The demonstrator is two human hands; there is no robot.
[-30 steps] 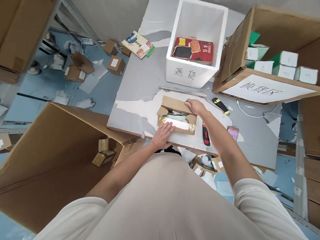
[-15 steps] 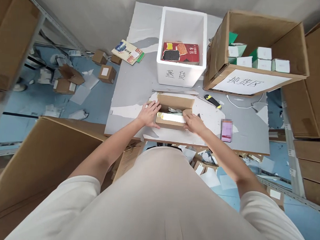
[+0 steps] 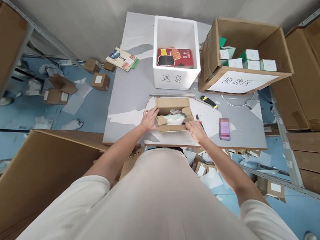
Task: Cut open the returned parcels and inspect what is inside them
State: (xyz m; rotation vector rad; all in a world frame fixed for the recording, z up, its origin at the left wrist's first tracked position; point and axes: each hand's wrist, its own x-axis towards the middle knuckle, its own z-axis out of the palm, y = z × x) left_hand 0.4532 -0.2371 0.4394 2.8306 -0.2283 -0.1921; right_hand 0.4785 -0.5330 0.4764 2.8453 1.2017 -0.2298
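A small open cardboard box [image 3: 172,128] lies near the table's front edge, its lid and end flaps spread. Inside it is a pale green-white item [image 3: 175,119] with crumpled clear wrapping; its kind is unclear. My left hand [image 3: 149,119] holds the box's left end, fingertips at the rim and thumb by the front corner. At the front right corner, my right hand [image 3: 196,130] has its curled fingers on the cardboard. A thin black and red object [image 3: 199,119] lies just beyond that hand, partly hidden.
Behind stand a white foam box [image 3: 175,78] holding a red book and a large carton [image 3: 210,58] with several white-green boxes. A black-yellow utility knife [image 3: 209,101], a phone [image 3: 224,129] and a booklet [image 3: 122,59] lie on the table [image 3: 132,83]. A big carton [image 3: 54,165] is at left.
The box's front flap with the white label has been turned down, exposing the item inside. My right hand has shifted slightly lower at the corner. The whole view has moved a little.
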